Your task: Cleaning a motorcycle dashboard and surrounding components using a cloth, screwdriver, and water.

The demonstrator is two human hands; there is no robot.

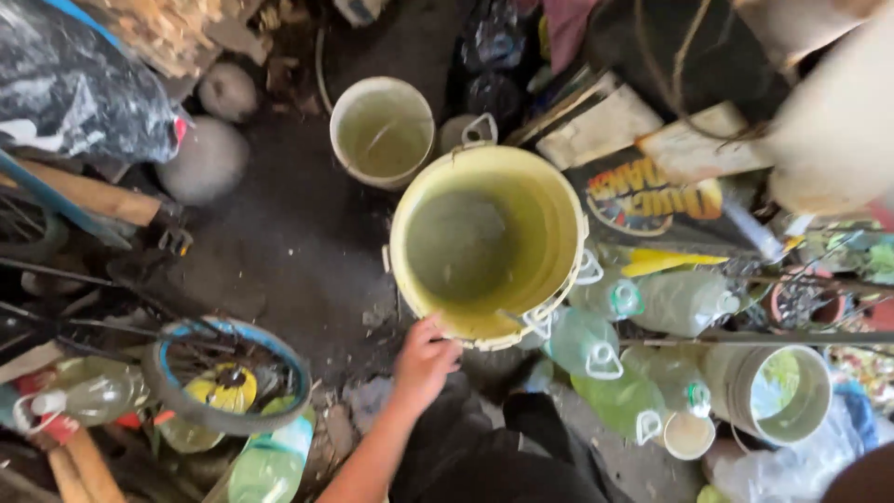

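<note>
Head view, looking straight down: a left hand (424, 361) reaches up from the bottom of the frame, fingers curled over the near rim of a large yellow bucket (549, 219), grasping it. The bucket sits at the centre of the picture, above a dark dirt floor (289, 233), with murky water inside. Just beyond its far-left edge stands a smaller pale bucket (346, 149), also holding cloudy water. To the right of the yellow bucket lie several clear plastic jugs (684, 300) with white caps, and another pale bucket (726, 373) sits near the lower right corner. A small bicycle wheel (168, 382) lies on the lower left among more bottles. The right hand is out of sight.
</note>
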